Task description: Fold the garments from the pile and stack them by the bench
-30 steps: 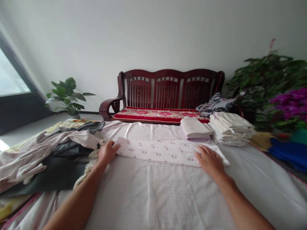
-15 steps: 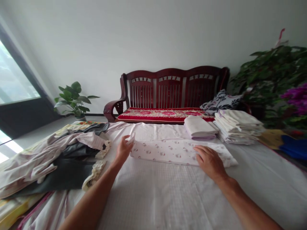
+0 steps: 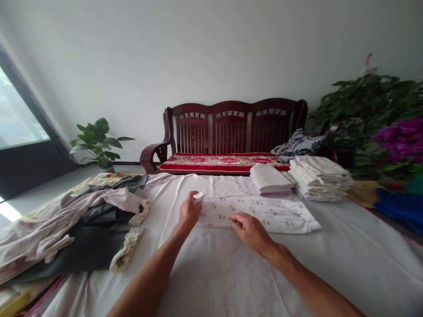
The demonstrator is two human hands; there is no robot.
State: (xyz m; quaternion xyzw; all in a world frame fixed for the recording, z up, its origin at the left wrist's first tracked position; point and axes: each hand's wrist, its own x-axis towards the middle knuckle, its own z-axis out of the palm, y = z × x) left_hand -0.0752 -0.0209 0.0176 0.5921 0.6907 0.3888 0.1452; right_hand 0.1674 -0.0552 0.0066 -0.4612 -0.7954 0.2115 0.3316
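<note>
A white cloth with small pink flowers point(image 3: 271, 213) lies folded in a long strip across the bed point(image 3: 211, 273). My left hand point(image 3: 189, 214) pinches the strip's left end and lifts it a little off the bed. My right hand point(image 3: 248, 229) rests on the strip's near edge, fingers bent and pressing down near its middle. Both forearms reach in from the bottom of the view.
A heap of unfolded clothes and bedding point(image 3: 72, 220) covers the bed's left side. Two stacks of folded linen point(image 3: 271, 179) point(image 3: 319, 176) stand at the far right. Behind are a dark red wooden bench point(image 3: 231, 136), a patterned cushion point(image 3: 297, 144) and potted plants point(image 3: 95, 143) point(image 3: 373, 114).
My left hand has carried the strip's left end rightward and lifted it. My right hand has slid left from the strip's right part to near its middle.
</note>
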